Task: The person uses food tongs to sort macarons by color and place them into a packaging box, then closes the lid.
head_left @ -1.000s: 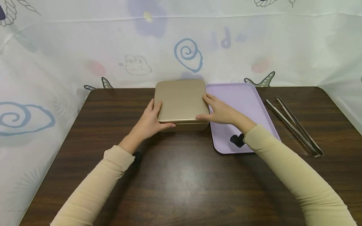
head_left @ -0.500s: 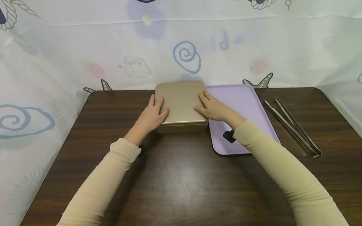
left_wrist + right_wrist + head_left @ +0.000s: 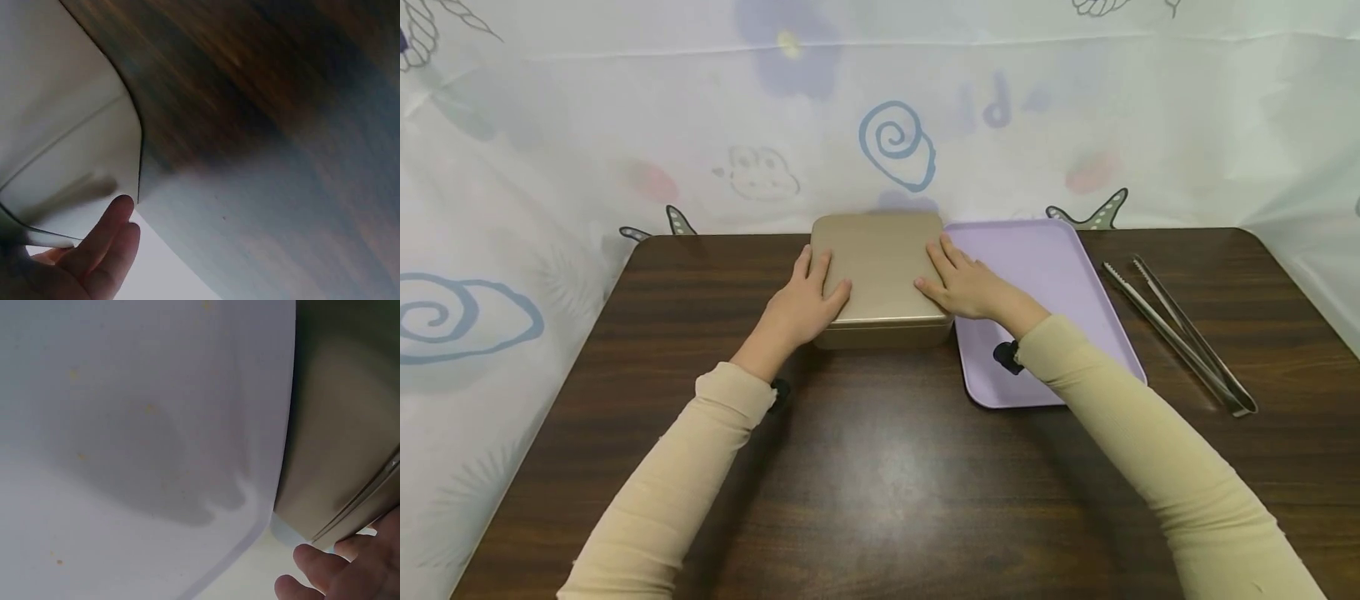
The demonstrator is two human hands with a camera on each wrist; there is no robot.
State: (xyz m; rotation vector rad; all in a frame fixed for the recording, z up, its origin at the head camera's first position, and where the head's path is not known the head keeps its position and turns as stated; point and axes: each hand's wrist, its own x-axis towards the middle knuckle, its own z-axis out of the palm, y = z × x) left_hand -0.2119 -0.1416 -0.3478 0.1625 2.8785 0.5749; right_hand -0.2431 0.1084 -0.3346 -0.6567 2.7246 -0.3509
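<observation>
A gold square tin (image 3: 880, 262) with its lid on sits at the back middle of the table. My left hand (image 3: 793, 308) rests on the lid's left edge, thumb on top and fingers extended along the side. On the right edge lies my right hand (image 3: 973, 287), its fingers spread over the lid. In the left wrist view, fingertips (image 3: 119, 212) stand by the tin's side wall (image 3: 81, 162). The right wrist view has the tin (image 3: 344, 444) beside the tray, with fingers (image 3: 319, 565) at the lid seam.
A lilac tray (image 3: 1037, 250) lies against the tin's right side, with small yellow specks on it in the right wrist view. Metal tongs (image 3: 1187, 342) lie farther right on the dark wooden table (image 3: 880, 500). A patterned white sheet (image 3: 700, 108) hangs behind.
Both hands have shifted from the tin's front corners and edges up onto the lid, thumbs now on top. Over the last half second they stay nearly still; tin, tray and tongs keep their places.
</observation>
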